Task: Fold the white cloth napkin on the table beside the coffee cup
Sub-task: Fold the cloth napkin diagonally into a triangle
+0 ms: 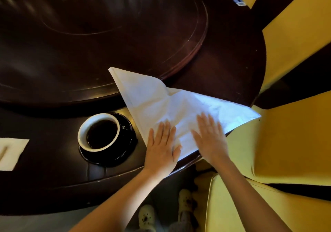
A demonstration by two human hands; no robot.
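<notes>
Two yellow chairs [295,136] beside dark round table [53,160]

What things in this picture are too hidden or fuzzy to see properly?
Head view only:
- Napkin near corner: covered by the left hand and right hand.
- Saucer: mostly hidden under the coffee cup.
- Paper at left: cut off by the frame edge.
- Far tabletop: blurred.

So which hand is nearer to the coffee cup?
The left hand. It lies flat on the napkin, just right of the coffee cup; the right hand presses the napkin farther right.
</notes>
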